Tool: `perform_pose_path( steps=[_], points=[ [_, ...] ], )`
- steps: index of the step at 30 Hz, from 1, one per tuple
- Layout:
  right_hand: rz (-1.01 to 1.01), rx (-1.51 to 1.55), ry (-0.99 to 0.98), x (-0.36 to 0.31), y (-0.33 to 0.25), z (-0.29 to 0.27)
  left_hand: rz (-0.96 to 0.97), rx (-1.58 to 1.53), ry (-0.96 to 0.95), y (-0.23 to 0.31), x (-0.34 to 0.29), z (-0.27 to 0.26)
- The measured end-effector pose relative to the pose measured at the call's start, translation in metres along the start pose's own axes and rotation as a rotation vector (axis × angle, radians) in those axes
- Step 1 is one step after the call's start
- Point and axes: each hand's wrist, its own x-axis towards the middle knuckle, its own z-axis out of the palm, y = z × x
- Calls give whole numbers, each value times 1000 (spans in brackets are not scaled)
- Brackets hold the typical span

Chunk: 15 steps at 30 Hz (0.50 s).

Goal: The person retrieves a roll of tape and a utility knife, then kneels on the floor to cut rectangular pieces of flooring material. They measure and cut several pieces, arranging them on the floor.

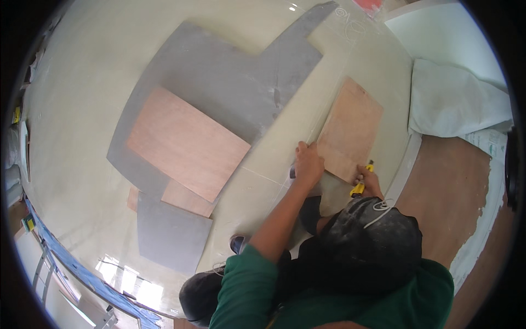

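A reddish-brown plywood board (353, 126) lies on the tiled floor in front of me, to the right of the grey sheet. My left hand (309, 163) grips the board at its near left edge, fingers bent against it. By the near right corner, my right hand (370, 182) is wrapped round a yellow utility knife (358, 189), whose ends show on either side of the fingers. Whether its blade is out is too small to make out. My right fingertips are close beside the board's edge.
A large irregular grey sheet (213, 66) covers the floor at left, bearing a plywood panel (189, 142). Nearer lie a smaller plywood piece (186, 198) and a grey piece (172, 233). At right, a white sack (455, 101) rests beside a brown floor strip (444, 192).
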Motion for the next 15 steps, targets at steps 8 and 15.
perform_pose_path(
  steps=[8, 15],
  points=[
    [-599, -353, -293, -23, -132, 105, -89, -462, 442, 13, -5, -38],
    [-664, -703, -565, -2, -170, 311, -246, -502, 639, -23, 24, -136]
  ],
)
